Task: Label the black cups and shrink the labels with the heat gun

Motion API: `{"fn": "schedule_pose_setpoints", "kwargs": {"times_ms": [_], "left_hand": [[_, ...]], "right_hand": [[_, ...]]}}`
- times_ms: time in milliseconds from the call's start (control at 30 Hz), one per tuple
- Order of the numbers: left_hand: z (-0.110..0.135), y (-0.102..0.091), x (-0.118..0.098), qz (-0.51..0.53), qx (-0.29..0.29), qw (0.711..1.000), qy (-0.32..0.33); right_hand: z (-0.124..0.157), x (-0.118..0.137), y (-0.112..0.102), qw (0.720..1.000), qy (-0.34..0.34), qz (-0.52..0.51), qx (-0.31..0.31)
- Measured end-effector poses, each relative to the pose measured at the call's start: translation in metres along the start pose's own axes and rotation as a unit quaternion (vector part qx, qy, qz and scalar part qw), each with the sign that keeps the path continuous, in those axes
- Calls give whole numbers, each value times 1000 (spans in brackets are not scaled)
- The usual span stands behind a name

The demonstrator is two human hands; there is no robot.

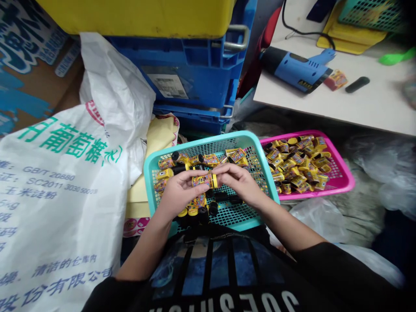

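Note:
My left hand [180,190] is closed around a small cylindrical container [203,180] with a printed yellow wrapper and a yellow rim at its right end. Thumb and fingers of my right hand [242,184] are pinched together at that rim. Both hands are over a turquoise plastic basket [248,224] resting by my lap. Inside it, several similar containers [211,160] lie along the far side, some with black ends showing. More stand or lie near my left wrist, and black cylindrical pieces [221,196] lie below my right hand.
At the right, a pink basket [348,180] holds a heap of similar yellow containers. A blue heat gun [297,69] lies on the white table [351,106]. Blue crates [195,65] are stacked ahead, and a large white printed sack [65,195] fills the left side.

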State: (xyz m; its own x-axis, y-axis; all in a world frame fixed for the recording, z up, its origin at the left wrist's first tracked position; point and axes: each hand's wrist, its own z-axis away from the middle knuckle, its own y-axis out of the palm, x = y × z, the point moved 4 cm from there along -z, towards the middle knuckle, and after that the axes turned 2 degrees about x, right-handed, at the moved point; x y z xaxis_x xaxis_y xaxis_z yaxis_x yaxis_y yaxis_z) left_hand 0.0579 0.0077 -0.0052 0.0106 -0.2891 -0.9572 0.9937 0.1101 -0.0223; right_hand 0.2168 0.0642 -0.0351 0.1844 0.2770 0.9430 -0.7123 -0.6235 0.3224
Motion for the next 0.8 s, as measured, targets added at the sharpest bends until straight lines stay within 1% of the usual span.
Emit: {"fn": "schedule_pose_setpoints", "kwargs": {"times_ms": [67,167,233,333,400,500,600,700,800], "left_hand": [[1,4,2,41,8,999,0],[2,10,3,91,11,996,-5],[3,12,3,92,9,996,-12],[3,13,1,71,10,997,-16],[3,12,-1,59,5,998,-6],[3,13,-5,53,2,998,20],[4,15,-7,57,-2,998,34],[5,16,-8,47,-5,999,20],[6,20,-7,59,2,998,1]], "right_hand": [[0,-5,6,994,38,-99,34],[1,-10,16,970,90,-208,84],[1,-13,19,962,98,-241,78],[0,-18,18,964,103,-240,39],[-1,-20,17,968,102,-226,27],[-3,-19,16,973,83,-212,31],[-4,-15,16,970,75,-226,43],[-5,-14,19,967,77,-240,46],[-6,-16,23,966,70,-245,38]]}}
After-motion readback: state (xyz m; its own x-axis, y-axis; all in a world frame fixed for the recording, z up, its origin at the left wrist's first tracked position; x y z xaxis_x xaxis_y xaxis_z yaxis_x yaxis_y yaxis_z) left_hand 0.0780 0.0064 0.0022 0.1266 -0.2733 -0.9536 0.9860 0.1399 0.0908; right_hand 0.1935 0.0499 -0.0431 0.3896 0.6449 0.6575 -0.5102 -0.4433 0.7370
